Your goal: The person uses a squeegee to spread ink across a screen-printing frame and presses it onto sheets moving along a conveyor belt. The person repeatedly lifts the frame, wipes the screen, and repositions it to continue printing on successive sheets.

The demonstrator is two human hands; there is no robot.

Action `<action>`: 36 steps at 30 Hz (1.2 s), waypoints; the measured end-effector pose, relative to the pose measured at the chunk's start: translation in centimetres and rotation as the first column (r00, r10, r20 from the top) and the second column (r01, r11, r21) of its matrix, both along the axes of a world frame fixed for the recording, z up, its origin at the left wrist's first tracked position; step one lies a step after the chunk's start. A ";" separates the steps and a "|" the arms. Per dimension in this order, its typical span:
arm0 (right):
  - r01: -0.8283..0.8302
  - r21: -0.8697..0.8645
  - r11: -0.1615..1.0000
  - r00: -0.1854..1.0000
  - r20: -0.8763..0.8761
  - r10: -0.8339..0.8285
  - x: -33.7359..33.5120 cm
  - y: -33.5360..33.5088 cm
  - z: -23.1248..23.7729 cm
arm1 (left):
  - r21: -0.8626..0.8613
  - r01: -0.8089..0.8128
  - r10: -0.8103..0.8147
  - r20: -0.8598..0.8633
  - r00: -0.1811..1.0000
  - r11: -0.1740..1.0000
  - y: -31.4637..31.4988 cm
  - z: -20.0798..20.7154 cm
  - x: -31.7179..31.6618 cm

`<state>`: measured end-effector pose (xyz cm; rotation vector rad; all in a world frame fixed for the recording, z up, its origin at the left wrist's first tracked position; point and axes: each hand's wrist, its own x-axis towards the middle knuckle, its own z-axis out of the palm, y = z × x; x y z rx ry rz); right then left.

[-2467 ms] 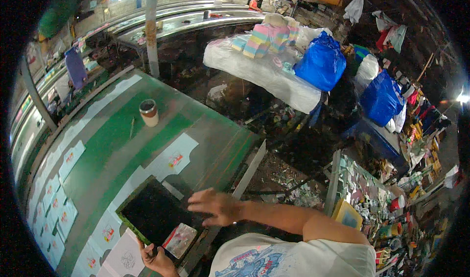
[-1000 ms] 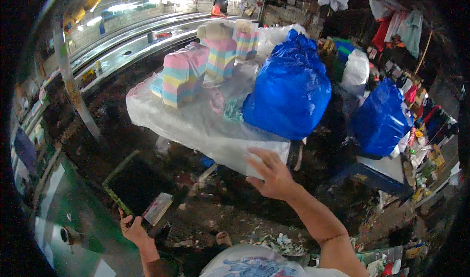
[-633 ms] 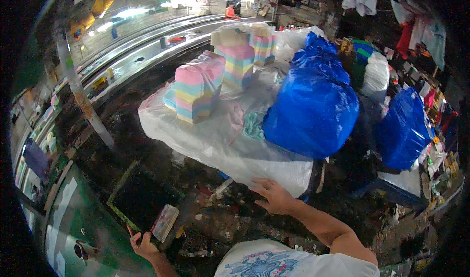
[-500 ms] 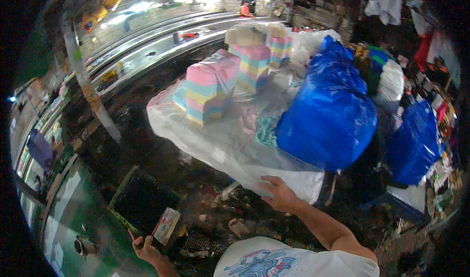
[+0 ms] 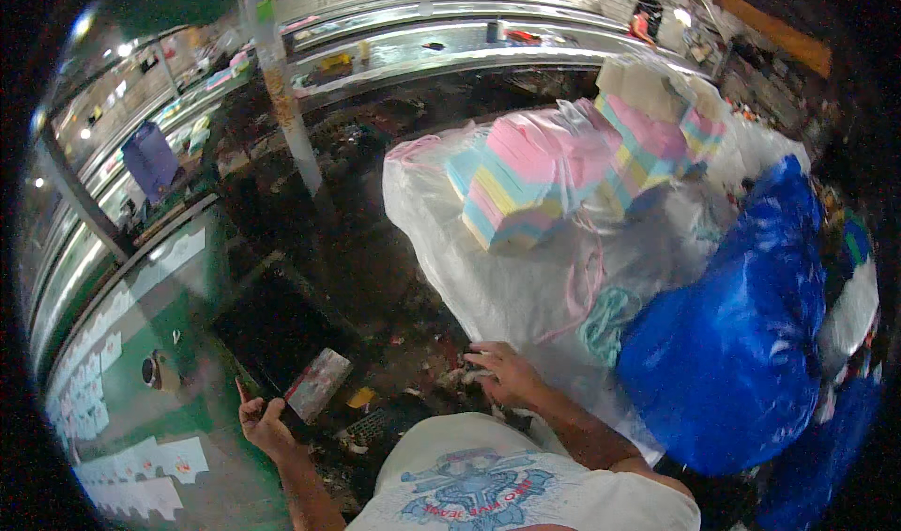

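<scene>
My left hand (image 5: 266,425) is closed on the near corner of a dark square frame (image 5: 280,326), which looks like a printing screen. At that same corner, a flat whitish block with a red edge (image 5: 319,385) lies against the frame. My right hand (image 5: 507,374) is held out with bent, spread fingers and nothing visible in it. It is beside the near edge of a table covered in clear plastic (image 5: 441,240). On that table stand stacks of pink, yellow and blue cut pieces (image 5: 521,179), partly under plastic.
A green worktable (image 5: 202,390) at left bears white pieces (image 5: 178,461) and a small cup-like container (image 5: 160,371). A big blue plastic bundle (image 5: 732,343) sits at right. Behind the frame rises a metal post (image 5: 286,108). Litter covers the dark floor. A person (image 5: 642,26) is far back.
The view has swung left, so the plastic-covered table and blue bundle shift right and more of the green worktable shows. The dark frame stays with my left hand. My right hand has drawn slightly left.
</scene>
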<state>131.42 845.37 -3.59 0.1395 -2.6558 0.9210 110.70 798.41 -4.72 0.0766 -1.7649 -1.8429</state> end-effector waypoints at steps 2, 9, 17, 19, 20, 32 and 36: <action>-0.065 0.006 0.998 0.997 -0.051 0.065 -2.9 1.4 0.1 | 0.235 0.017 -0.065 0.198 0.978 0.972 3.1 4.6 -0.3; -0.111 -0.141 0.984 0.988 -0.123 0.093 -14.6 2.7 1.8 | 0.114 0.018 -0.022 0.035 0.999 0.993 5.7 3.3 -11.0; -0.057 -0.178 0.982 0.989 -0.143 0.031 -36.7 4.4 3.0 | 0.046 0.106 -0.109 0.093 0.990 0.993 8.3 1.1 -29.9; -0.045 -0.202 0.978 0.981 -0.195 0.005 -42.3 5.2 3.1 | 0.132 0.172 -0.184 0.088 0.979 0.976 10.8 0.8 -36.2; -0.005 -0.139 0.990 0.985 -0.173 -0.020 -45.3 6.6 3.4 | 0.192 0.213 -0.237 0.107 0.966 0.958 12.3 0.9 -38.5; 0.291 -0.253 0.922 0.897 -0.264 -0.356 -65.9 16.7 3.2 | 0.193 0.404 -0.433 0.138 0.891 0.894 24.7 7.4 -63.6; 0.373 -0.558 0.741 0.854 -0.105 -0.509 -70.5 18.8 2.6 | 0.234 0.557 -0.588 0.089 0.804 0.797 28.7 5.4 -73.1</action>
